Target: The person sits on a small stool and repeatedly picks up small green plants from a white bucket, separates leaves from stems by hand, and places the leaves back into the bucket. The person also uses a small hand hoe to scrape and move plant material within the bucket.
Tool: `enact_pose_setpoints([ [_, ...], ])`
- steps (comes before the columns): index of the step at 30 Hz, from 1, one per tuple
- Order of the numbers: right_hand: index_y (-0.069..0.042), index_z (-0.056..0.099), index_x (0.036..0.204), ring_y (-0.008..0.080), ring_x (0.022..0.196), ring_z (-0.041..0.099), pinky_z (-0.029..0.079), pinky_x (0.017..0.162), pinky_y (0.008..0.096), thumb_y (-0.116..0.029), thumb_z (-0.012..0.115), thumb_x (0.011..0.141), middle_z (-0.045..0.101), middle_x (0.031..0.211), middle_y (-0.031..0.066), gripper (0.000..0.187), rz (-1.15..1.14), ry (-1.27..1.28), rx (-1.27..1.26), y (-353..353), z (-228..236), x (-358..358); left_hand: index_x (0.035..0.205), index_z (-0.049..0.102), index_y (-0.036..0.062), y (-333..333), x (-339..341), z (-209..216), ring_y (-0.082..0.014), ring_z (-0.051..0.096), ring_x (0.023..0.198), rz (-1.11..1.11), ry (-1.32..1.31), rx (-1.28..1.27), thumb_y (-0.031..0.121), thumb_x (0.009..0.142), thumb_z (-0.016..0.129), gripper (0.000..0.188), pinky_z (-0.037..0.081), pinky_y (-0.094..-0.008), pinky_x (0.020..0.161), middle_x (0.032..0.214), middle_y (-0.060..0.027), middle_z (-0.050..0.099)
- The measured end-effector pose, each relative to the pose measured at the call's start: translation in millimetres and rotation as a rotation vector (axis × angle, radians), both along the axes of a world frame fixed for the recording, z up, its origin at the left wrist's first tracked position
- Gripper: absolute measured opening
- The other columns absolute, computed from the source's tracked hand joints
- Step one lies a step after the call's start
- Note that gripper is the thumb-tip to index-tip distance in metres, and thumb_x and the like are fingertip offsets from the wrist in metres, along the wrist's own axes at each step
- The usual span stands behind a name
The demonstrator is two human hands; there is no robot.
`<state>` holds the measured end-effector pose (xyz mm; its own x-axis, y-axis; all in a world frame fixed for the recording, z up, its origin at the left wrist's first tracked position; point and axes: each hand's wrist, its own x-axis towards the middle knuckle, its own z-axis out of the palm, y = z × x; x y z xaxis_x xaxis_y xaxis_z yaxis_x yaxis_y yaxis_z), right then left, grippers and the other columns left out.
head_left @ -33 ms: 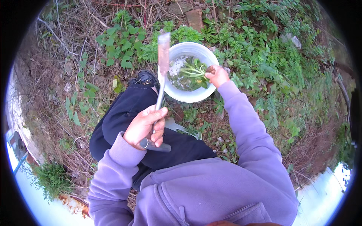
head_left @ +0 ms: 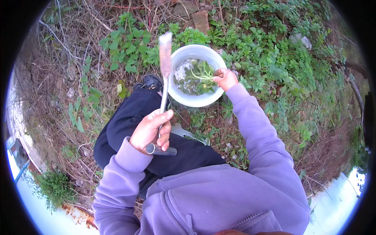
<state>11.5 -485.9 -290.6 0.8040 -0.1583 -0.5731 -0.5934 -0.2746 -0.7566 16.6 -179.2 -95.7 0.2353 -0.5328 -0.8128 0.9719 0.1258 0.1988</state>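
Over the white bowl [head_left: 194,98], far of the knee, a leafy green plant [head_left: 201,74] is pinched at its stem by the closed fingers of the right hand [head_left: 226,78]. It is judged light, limp and easily torn; the stem is the firmest hold. A long-handled digging tool [head_left: 164,84] is gripped upright by the left hand [head_left: 152,131], its fingers wrapped around the handle. Weeds [head_left: 270,70] surround the bowl.
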Motion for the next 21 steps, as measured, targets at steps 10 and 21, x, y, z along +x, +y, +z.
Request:
enact_pose_setpoints([
  [10, 0.005, 0.054, 0.105, 0.0093, 0.057, 0.055, 0.048, 0.05, 0.0237, -0.002, 0.062, 0.082, 0.061, 0.082, 0.0068, 0.025, -0.013, 0.085, -0.021, -2.8, 52.7, -2.6, 0.119, 0.047, 0.0032, -13.4, 7.5, -65.3, -0.0076, 0.044, 0.041, 0.17, -0.179, 0.002, 0.031, 0.096, 0.05, 0.036, 0.045, -0.0271, 0.041, 0.1, -0.013, 0.065],
  [21, -0.001, 0.055, 0.101, 0.0152, 0.071, 0.061, 0.051, 0.068, 0.0277, 0.0, 0.06, 0.079, 0.058, 0.093, 0.0088, 0.023, 0.277, -0.555, 0.334, 113.7, 143.7, -5.8, 0.106, 0.05, 0.0111, -16.9, 29.2, -60.8, -0.004, 0.034, 0.034, 0.306, 0.01, -0.116, 0.034, 0.093, 0.056, 0.027, 0.029, -0.0189, 0.029, 0.082, -0.006, 0.061],
])
